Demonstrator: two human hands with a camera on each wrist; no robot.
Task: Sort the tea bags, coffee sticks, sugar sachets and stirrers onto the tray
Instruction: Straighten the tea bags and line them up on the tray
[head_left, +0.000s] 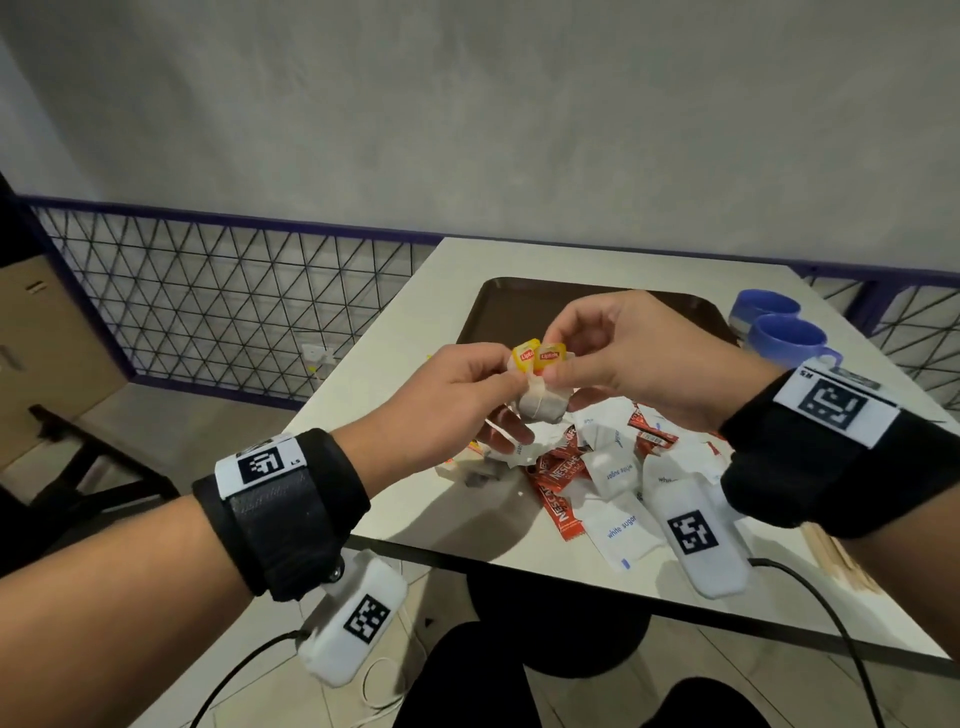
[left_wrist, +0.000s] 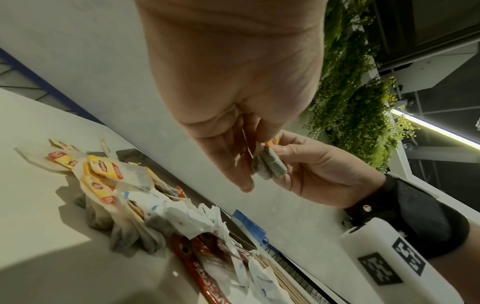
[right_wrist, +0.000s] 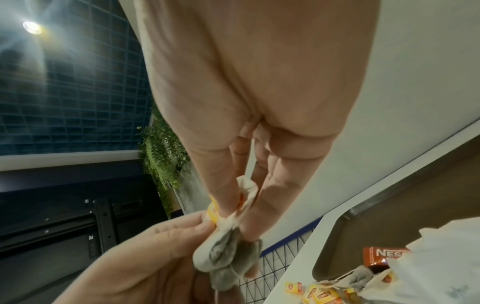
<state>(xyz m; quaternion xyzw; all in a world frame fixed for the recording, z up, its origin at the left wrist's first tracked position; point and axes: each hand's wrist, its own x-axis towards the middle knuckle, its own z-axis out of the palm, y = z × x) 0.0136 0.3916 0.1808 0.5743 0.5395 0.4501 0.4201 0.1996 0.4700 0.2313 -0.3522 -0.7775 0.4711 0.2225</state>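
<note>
Above the table, both hands hold a small bunch of tea bags (head_left: 543, 404) with two yellow tags (head_left: 524, 356). My left hand (head_left: 511, 385) pinches the bunch from the left, and my right hand (head_left: 562, 370) pinches it by the tags from the right. The wrist views show the grey bags (left_wrist: 270, 167) (right_wrist: 228, 255) hanging between the fingers. Under the hands lies a mixed pile: more tea bags (left_wrist: 103, 174), red coffee sticks (head_left: 561, 480), white sugar sachets (head_left: 621, 530) and wooden stirrers (head_left: 836, 561). The brown tray (head_left: 498, 312) lies behind the pile.
Two blue mugs (head_left: 784, 332) stand at the table's right, beside the tray. A wire-mesh fence (head_left: 208, 291) runs behind and left of the white table (head_left: 363, 374). A cardboard box (head_left: 47, 338) stands on the floor at far left. The table's near edge is just under my wrists.
</note>
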